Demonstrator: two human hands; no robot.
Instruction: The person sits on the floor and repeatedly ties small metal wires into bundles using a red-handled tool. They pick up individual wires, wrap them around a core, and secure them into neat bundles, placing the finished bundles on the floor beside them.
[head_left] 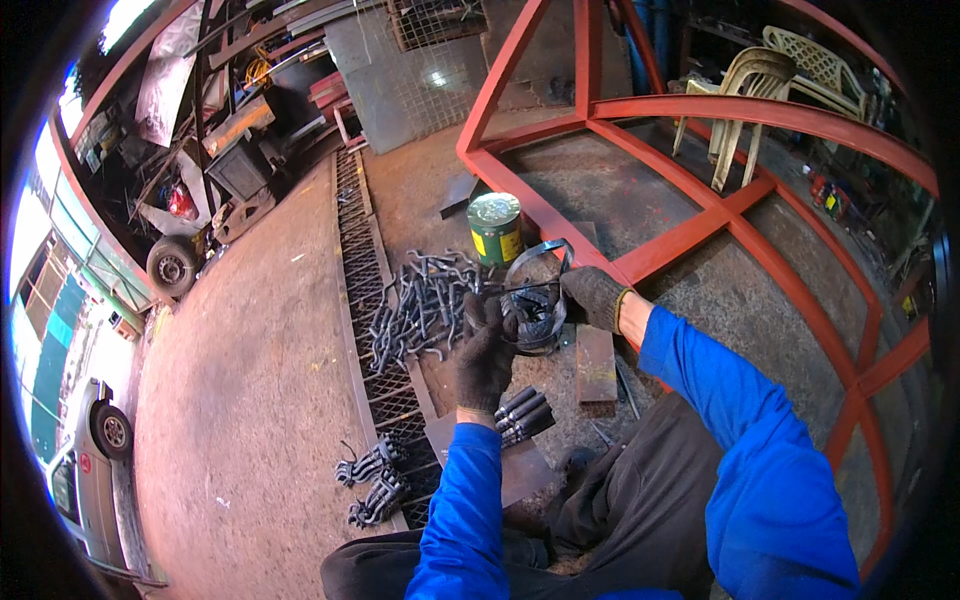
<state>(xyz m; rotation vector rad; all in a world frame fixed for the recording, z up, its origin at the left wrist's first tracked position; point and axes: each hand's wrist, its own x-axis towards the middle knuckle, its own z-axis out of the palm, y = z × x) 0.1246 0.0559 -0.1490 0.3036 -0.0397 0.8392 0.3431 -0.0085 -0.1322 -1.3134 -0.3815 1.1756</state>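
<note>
Black strip coil (543,325): in the head view, lay beside bent rods (425,300), near the floor grating (352,225). Seemingly pinched in the grip of the right hand (594,298); could not tell the grip of the left hand (486,358). Probably called for light, even tension. Sat near a green tin (496,238), lidded, with hidden contents.

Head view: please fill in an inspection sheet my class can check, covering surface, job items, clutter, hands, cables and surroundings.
Surface: stained concrete floor, crossed by a metal grating.
Job items: coil of dark strip beside a heap of bent rods; two small bundles lie nearer the person.
Clutter: green can and flat metal block near the coil.
Hands: both gloved; right hand at the coil, left hand beside it; grips unclear.
Cables: orange coil at upper left, cable or hose unclear.
Surroundings: red frame, plastic chairs, loose wheel, parked vehicle.
</note>
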